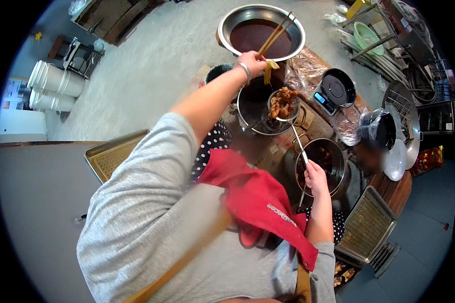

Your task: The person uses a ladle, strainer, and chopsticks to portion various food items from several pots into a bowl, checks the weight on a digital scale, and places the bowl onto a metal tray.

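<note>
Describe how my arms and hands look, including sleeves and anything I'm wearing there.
Short grey sleeves leave the forearms bare. The left hand and right hand wear no gloves. A silvery bangle circles the left wrist; none shows on the right.

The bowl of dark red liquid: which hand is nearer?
Left. The left hand holds chopsticks by the near rim of the bowl; the right hand is farther back, on the scoop handle.
</note>
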The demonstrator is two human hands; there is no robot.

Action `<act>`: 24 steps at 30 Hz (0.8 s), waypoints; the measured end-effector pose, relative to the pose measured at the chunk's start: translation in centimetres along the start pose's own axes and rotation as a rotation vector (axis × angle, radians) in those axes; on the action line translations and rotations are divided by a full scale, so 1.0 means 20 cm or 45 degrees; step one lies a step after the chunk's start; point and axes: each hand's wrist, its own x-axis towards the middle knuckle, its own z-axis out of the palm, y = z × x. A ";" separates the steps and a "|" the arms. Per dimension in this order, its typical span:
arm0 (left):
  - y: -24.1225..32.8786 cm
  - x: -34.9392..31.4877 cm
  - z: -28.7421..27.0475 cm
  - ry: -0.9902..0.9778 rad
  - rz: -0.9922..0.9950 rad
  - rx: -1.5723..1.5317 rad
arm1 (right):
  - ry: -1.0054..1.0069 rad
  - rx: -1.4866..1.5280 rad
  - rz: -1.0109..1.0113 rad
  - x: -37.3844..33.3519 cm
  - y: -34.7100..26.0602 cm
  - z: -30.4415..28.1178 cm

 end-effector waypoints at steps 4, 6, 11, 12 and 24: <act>-0.17 0.05 -0.21 0.043 -0.004 0.188 | 0.010 -0.001 0.030 0.01 0.02 0.02; -0.26 0.07 -0.27 0.074 0.000 0.231 | 0.008 0.005 0.037 0.02 0.02 0.03; -0.64 0.13 -0.37 0.312 -0.089 0.382 | -0.005 0.016 0.037 0.01 0.00 0.05; -0.55 0.08 -0.37 0.287 -0.145 0.337 | 0.028 0.025 0.046 0.00 0.01 0.04; -0.38 -0.58 -0.43 0.469 -0.567 -1.257 | 0.029 0.088 0.061 0.10 0.21 0.05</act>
